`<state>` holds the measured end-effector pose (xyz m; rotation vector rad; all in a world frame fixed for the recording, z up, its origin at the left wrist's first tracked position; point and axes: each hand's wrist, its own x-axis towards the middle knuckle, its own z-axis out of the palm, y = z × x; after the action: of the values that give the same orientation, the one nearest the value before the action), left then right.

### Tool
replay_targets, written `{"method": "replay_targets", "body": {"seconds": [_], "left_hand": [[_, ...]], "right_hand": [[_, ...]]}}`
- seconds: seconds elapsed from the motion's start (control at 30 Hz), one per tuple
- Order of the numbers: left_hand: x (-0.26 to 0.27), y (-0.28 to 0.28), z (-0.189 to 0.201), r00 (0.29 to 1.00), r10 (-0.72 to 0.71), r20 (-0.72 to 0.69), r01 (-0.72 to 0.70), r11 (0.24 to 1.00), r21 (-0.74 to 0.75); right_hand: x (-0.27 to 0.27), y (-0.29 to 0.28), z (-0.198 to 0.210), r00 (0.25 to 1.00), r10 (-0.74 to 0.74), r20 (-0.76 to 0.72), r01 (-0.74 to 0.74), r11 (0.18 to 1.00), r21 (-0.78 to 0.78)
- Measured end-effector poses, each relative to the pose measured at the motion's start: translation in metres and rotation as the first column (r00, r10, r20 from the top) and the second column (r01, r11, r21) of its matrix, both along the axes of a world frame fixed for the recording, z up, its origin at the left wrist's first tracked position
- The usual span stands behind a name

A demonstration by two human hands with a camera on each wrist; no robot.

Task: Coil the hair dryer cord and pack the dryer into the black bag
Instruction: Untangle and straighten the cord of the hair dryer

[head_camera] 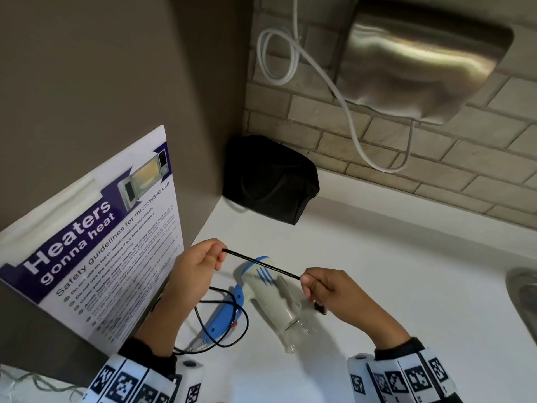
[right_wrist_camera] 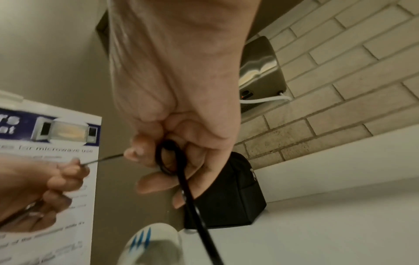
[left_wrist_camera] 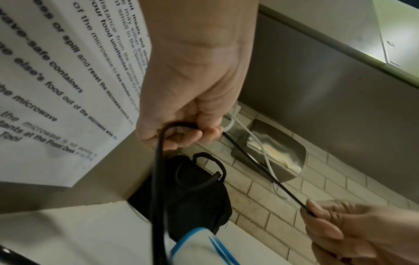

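Both hands' fingers [head_camera: 216, 253] pinch the cord [head_camera: 261, 264] taut; only the right-wrist view shows its loop.

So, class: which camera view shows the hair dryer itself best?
The head view: the whole hair dryer lies on the white counter, its blue handle folded beside the barrel, below the stretched cord. The left wrist and right wrist views each catch only one blue-trimmed end at the bottom edge.

White counter [head_camera: 377, 271], brick-tile wall [head_camera: 334, 132] w/ steel hand dryer [head_camera: 421, 62] (white cable); microwave poster [head_camera: 96, 242] left.
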<state>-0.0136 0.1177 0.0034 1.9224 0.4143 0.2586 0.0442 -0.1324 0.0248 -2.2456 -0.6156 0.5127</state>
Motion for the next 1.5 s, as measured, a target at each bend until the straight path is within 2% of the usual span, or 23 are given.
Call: {"method": "replay_targets", "body": {"seconds": [0.17, 0.27, 0.33, 0.4, 0.53, 0.6, 0.7, 0.83, 0.97, 1.13, 1.37, 1.5], "left_hand": [[0.003, 0.010, -0.012, 0.999, 0.048, -0.011, -0.048, 0.998, -0.033], [0.003, 0.012, -0.016, 0.992, 0.126, -0.004, -0.126, 0.990, -0.060], [0.003, 0.012, -0.016, 0.990, 0.141, 0.024, -0.140, 0.990, -0.024], [0.002, 0.010, -0.016, 0.996, 0.082, 0.036, -0.084, 0.993, 0.082], [-0.001, -0.003, -0.012, 0.987, -0.160, 0.008, 0.155, 0.965, 0.210], [-0.002, -0.017, -0.007, 0.966, -0.258, -0.001, 0.254, 0.951, 0.176], [-0.004, -0.043, 0.002, 0.942, -0.333, 0.047, 0.329, 0.942, 0.073], [-0.003, -0.065, 0.004, 0.914, -0.405, 0.021, 0.403, 0.912, 0.070], [-0.003, -0.075, 0.004, 0.933, -0.354, 0.062, 0.346, 0.931, 0.114], [-0.001, -0.074, 0.007, 0.934, -0.318, 0.162, 0.317, 0.948, 0.034], [-0.001, -0.073, 0.004, 0.952, -0.276, 0.128, 0.268, 0.960, 0.079], [0.001, -0.069, 0.006, 0.946, -0.309, 0.096, 0.306, 0.951, 0.048]], "right_hand": [[0.001, -0.007, 0.003, 0.994, 0.017, -0.106, -0.004, 0.993, 0.119], [0.000, -0.010, 0.005, 0.990, 0.005, -0.142, 0.007, 0.996, 0.086], [0.001, -0.012, 0.004, 0.988, -0.035, -0.148, 0.047, 0.996, 0.078], [0.002, -0.011, 0.004, 0.988, -0.066, -0.137, 0.079, 0.992, 0.096], [0.000, -0.004, 0.009, 0.987, -0.128, -0.092, 0.139, 0.984, 0.116], [-0.001, 0.001, 0.010, 0.988, -0.134, -0.083, 0.142, 0.985, 0.103], [-0.005, 0.009, 0.009, 0.991, -0.106, -0.078, 0.113, 0.990, 0.081], [-0.011, 0.013, 0.008, 0.996, -0.069, -0.061, 0.073, 0.995, 0.067], [-0.016, 0.014, 0.014, 0.990, -0.074, -0.117, 0.088, 0.989, 0.121], [-0.019, 0.012, 0.017, 0.962, -0.092, -0.256, 0.159, 0.953, 0.256], [-0.021, 0.015, 0.015, 0.942, -0.017, -0.334, 0.113, 0.956, 0.270], [-0.020, 0.017, 0.012, 0.931, -0.033, -0.364, 0.152, 0.941, 0.303]]}}
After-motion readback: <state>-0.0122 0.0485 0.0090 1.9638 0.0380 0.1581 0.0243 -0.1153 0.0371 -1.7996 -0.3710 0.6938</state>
